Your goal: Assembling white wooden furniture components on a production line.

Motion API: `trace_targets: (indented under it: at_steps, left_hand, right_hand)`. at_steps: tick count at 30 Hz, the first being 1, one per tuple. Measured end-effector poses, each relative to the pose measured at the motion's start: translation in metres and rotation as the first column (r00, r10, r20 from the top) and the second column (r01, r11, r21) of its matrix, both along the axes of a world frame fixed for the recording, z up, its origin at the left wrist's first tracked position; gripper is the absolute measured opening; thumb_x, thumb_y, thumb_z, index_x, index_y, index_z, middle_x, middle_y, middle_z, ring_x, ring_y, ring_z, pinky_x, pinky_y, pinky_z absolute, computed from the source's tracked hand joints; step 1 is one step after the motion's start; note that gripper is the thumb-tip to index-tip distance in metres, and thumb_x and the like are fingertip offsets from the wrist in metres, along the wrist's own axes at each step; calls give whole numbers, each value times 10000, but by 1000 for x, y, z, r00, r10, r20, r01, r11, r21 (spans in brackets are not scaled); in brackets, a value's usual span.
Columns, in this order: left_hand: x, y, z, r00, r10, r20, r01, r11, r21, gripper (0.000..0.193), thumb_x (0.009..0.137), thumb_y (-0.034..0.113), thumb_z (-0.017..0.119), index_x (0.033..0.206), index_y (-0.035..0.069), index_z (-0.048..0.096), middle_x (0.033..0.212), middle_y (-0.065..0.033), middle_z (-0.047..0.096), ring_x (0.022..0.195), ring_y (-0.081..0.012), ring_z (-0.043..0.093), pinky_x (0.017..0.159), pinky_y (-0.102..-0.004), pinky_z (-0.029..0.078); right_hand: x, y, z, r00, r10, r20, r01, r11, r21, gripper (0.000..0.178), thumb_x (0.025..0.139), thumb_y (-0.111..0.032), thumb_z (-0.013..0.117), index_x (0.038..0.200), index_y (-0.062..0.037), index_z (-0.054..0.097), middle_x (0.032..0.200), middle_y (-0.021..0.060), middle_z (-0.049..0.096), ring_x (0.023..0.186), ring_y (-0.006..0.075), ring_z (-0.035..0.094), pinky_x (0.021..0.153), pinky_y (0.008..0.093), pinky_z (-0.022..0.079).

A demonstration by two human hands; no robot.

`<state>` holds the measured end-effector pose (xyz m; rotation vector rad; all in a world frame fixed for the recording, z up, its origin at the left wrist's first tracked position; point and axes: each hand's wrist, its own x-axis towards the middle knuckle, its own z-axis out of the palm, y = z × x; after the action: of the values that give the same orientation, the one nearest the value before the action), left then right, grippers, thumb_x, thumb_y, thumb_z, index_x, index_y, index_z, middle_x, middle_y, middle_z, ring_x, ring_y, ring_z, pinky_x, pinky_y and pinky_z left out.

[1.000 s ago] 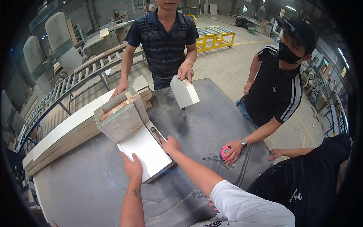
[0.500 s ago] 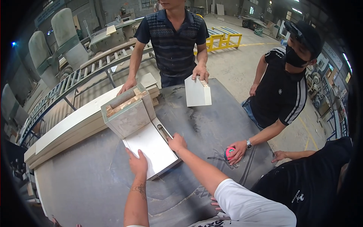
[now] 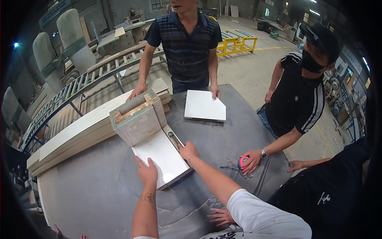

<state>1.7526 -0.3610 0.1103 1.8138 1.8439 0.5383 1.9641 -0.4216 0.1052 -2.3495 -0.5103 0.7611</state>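
An L-shaped white box-like piece lies on the dark table, its upright block showing rough wooden filler in the top. My left hand grips the flat part's left edge, thumb on the white face and fingers over the side. On the right edge, my right hand is closed around the narrow rim, fingertips hidden. Just ahead of it, a slot in that rim holds a rod-like metal part. Across the table, a co-worker's hand holds a white panel with one cut corner.
Long pale boards lie stacked along the table's left side. At right, another person's hand covers a pink tape measure. A third person's spread hand rests near my right forearm. A roller conveyor stands behind.
The far co-worker has lowered the white panel from upright to nearly flat over the table. A spread hand has come further out beside my right sleeve. My hands keep their places.
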Motion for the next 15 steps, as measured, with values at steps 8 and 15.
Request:
trace_targets:
  at_steps: [8, 15]
  left_hand:
    - [-1, 1, 2, 1000, 10, -6, -10, 1000, -28, 814, 1035, 492, 556, 1708, 188, 212, 1217, -321, 660, 1142, -492, 655, 989, -555, 516]
    - [1, -1, 8, 1000, 3, -15, -3, 1000, -13, 820, 1037, 471, 562, 1703, 144, 215, 1224, -336, 689, 1144, -514, 669, 1007, -552, 518]
  right_hand:
    - [-2, 1, 1, 1000, 6, 7, -6, 1000, 7, 516, 997, -496, 657, 1283, -69, 691, 1256, 201, 734, 1209, 394, 685, 1010, 494, 544]
    - [0, 1, 2, 1000, 11, 10, -11, 1000, 7, 509, 1004, -480, 653, 1285, -56, 686, 1266, 209, 729, 1208, 395, 687, 1011, 487, 545]
